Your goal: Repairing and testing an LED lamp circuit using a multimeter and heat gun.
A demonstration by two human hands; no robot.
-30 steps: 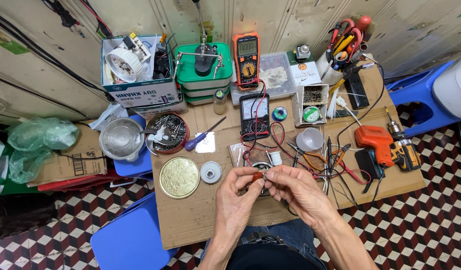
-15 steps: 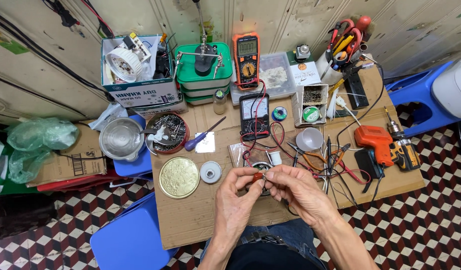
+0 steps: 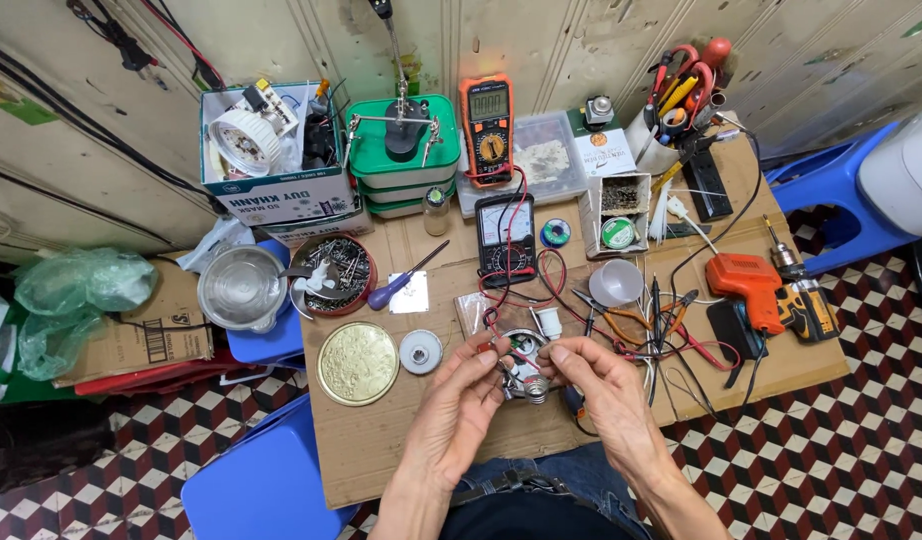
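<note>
My left hand [image 3: 459, 408] and my right hand [image 3: 599, 382] meet over the front middle of a cardboard-covered table [image 3: 381, 450]. Between their fingertips they hold a small lamp base [image 3: 526, 372], a round white and metal part with a screw cap. Both hands pinch it from either side. Thin red and black wires [image 3: 541, 290] trail from that spot up to a black analog meter [image 3: 505, 238]. A white round disc [image 3: 420, 352] and a gold round lid [image 3: 357, 363] lie just left of my left hand.
An orange multimeter [image 3: 488, 128], green stacked boxes [image 3: 401, 160], a box of parts [image 3: 266, 150] and a tin of screws [image 3: 332, 273] stand at the back. An orange drill [image 3: 766, 285], pliers [image 3: 621, 315] and a white cup [image 3: 616, 282] lie right. Blue stools [image 3: 251, 485] flank the table.
</note>
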